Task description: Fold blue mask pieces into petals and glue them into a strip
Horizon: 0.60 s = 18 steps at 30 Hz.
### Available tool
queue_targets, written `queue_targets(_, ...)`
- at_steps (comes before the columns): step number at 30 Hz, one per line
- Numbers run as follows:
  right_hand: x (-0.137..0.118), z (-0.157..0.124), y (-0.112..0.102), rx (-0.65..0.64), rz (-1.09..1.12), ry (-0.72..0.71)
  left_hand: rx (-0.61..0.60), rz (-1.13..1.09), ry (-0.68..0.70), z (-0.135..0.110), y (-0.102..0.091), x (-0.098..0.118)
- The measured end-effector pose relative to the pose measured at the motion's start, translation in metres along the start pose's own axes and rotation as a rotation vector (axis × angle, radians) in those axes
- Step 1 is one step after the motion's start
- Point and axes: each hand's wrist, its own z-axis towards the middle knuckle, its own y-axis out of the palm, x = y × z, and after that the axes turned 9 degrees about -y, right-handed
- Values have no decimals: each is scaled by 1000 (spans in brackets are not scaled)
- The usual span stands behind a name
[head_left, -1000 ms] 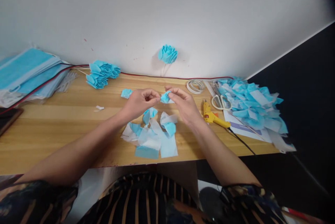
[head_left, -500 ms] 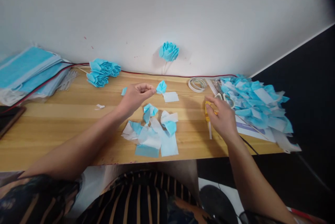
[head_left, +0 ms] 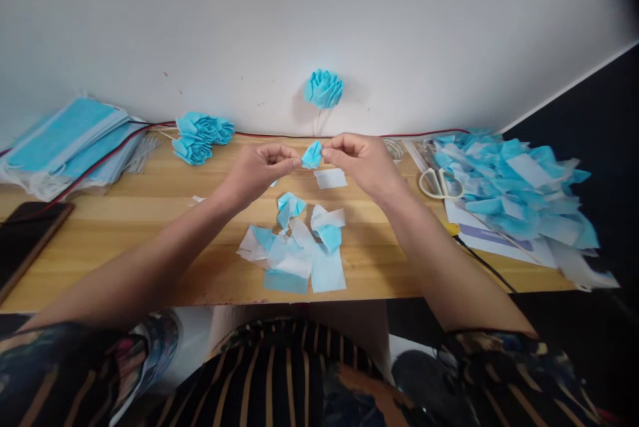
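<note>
Head view. At centre frame, a folded blue fabric piece (head_left: 312,155) is held in the air just above the tabletop (head_left: 124,227), between the left hand (head_left: 259,171) and the right hand (head_left: 362,161). The fingers of both hands are closed narrow, thumb against forefinger, each pinching one side of the piece. The material looks very light, soft and limp, and would probably spring open if released. It is best gripped at its gathered base. The forearms converge from the lower corners, with wrists raised and palms turned inward. Just below the hands lies a white square (head_left: 330,178), and lower down are cut blue-and-white pieces (head_left: 294,254). Scissors (head_left: 439,182) lie at right.
</note>
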Motion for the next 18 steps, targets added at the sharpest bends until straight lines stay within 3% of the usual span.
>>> queue_targets(4,-1,7,0,70,13,15,108,70,38,4,-22,3)
queue_targets(7,10,9,-1,95,64,96,199,191,77,6,-43,-10)
queue_targets(9,21,9,3,44,125,200,167,389,146,5,-55,-27)
queue_targets(12,38,10,15,-70,183,341,31,768,376,2,-66,-55)
queue_targets(14,45,12,24,-113,195,394,2,980,510,0,-67,-69)
queue_targets(18,50,20,39,-146,197,487,-4,1156,560,-3,-64,-80)
